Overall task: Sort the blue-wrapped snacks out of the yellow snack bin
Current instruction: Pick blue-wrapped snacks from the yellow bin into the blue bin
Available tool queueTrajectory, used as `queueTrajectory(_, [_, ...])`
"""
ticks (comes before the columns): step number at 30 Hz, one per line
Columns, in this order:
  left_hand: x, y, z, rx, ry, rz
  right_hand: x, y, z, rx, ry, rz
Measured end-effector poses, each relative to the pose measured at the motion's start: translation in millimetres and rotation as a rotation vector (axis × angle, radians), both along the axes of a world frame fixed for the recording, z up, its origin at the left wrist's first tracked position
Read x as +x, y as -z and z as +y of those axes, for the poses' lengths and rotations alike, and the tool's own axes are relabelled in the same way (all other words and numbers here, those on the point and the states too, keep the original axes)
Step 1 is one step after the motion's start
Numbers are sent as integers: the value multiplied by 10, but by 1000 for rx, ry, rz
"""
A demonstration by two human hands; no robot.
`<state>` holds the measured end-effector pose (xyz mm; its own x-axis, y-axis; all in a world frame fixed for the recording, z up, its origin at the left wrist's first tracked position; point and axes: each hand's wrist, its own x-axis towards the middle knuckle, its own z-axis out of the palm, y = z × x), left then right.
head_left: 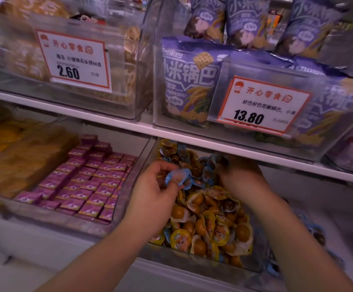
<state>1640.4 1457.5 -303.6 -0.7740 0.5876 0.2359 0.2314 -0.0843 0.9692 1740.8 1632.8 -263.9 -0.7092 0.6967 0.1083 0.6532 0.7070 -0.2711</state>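
Note:
A clear bin (194,259) on the lower shelf holds several yellow-wrapped snacks (210,224), with blue-wrapped ones mixed in toward its back (206,171). My left hand (157,186) hovers over the bin's left side and pinches a blue-wrapped snack (177,175) between thumb and fingers. My right hand (242,178) reaches into the back of the bin, fingers curled down among the wrappers; a blue wrapper (221,160) shows at its fingertips, blurred. More blue-wrapped snacks (316,234) lie to the right of the bin.
A bin of purple boxed sweets (87,178) stands to the left, and a brown packet (24,157) beyond it. The white shelf edge (171,133) overhangs the bins. Above it stand bins of purple bags (190,81) with price cards (262,104).

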Motion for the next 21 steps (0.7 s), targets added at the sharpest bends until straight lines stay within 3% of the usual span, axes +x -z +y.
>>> queueTrajectory(6, [-54,27,-68,-47,36,-18,-243,186,-13,-105,-172,-224])
queueTrajectory(12, [-79,15,-64,-23,50,-5,-161,95,48,-192,-243,-117])
queueTrajectory(18, [-75,-3,-30,32,61,-53,-66,73,-42,-106,-209,201])
queueTrajectory(20, [-48,-25,-36,55,52,-17,-4,27,-151,-257,-127,360])
queueTrajectory(21, [-26,-39,-35,67,48,0,28,13,-236,-430,-101,481])
